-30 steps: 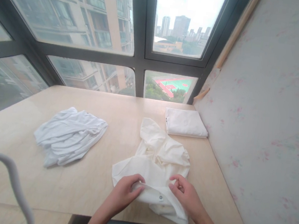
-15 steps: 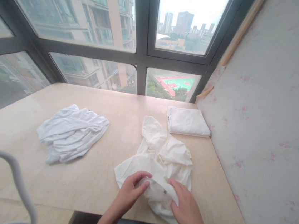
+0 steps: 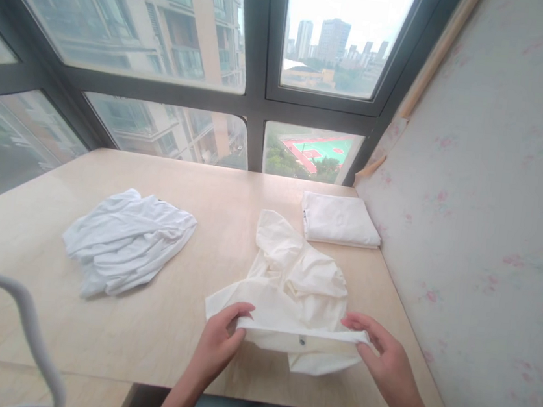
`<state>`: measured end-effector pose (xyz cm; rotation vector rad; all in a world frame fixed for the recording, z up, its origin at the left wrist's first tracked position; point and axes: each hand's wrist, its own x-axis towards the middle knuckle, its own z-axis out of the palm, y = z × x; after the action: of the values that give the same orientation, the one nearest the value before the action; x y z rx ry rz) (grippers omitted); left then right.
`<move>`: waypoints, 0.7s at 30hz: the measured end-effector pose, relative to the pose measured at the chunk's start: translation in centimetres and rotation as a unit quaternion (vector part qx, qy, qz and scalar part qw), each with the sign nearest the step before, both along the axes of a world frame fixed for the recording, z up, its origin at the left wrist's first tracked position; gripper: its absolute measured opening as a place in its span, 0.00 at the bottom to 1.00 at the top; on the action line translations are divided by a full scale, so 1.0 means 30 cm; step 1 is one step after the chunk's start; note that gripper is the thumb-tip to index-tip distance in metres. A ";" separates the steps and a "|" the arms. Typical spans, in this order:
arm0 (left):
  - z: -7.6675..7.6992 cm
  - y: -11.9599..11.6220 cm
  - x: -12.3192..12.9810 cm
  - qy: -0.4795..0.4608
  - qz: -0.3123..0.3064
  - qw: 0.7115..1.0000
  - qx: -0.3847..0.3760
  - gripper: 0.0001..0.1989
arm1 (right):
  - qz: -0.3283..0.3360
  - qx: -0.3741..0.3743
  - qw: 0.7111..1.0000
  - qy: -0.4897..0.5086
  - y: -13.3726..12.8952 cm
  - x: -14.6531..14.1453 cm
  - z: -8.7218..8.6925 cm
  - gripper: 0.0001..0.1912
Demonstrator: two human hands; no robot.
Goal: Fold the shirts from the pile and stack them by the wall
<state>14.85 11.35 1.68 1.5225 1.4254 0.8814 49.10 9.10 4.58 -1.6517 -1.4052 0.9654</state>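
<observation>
A cream-white garment point(image 3: 299, 285) lies crumpled on the wooden surface in front of me; its exact kind is hard to tell. Its near edge is a band point(image 3: 281, 329), stretched straight between my hands, with a small dark button or snap point(image 3: 303, 341) near the middle. My left hand point(image 3: 219, 341) pinches the band's left end between thumb and fingers. At the right end, my right hand point(image 3: 386, 354) grips the same band. Below it, a loose fold of the cloth hangs towards the front edge.
A rumpled white cloth point(image 3: 127, 246) lies on the left of the wooden surface point(image 3: 221, 217). A neatly folded white garment point(image 3: 341, 219) rests at the back right by the patterned wall point(image 3: 489, 189). A grey curved tube point(image 3: 26, 313) stands at the near left. Windows point(image 3: 259, 97) border the back.
My hands have moved apart, the right one outward to the right and the left slightly left. The band, slanted and slack before, is now pulled level and taut.
</observation>
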 end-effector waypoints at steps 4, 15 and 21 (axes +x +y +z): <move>0.054 -0.006 0.000 -0.010 -0.018 1.000 -0.014 0.18 | -0.048 0.022 0.992 0.114 -0.007 -0.016 0.029 0.17; 0.093 -0.017 0.001 0.033 -0.004 0.999 0.020 0.15 | -0.149 0.126 0.963 -0.188 0.011 -0.045 -0.057 0.18; 0.075 -0.007 0.006 0.032 -0.026 0.999 -0.017 0.14 | -0.186 0.043 0.982 -0.009 0.009 -0.022 -0.058 0.23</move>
<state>15.02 11.13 3.92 1.5687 1.4333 0.7795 48.45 9.38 2.85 -1.7775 -1.0784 0.6666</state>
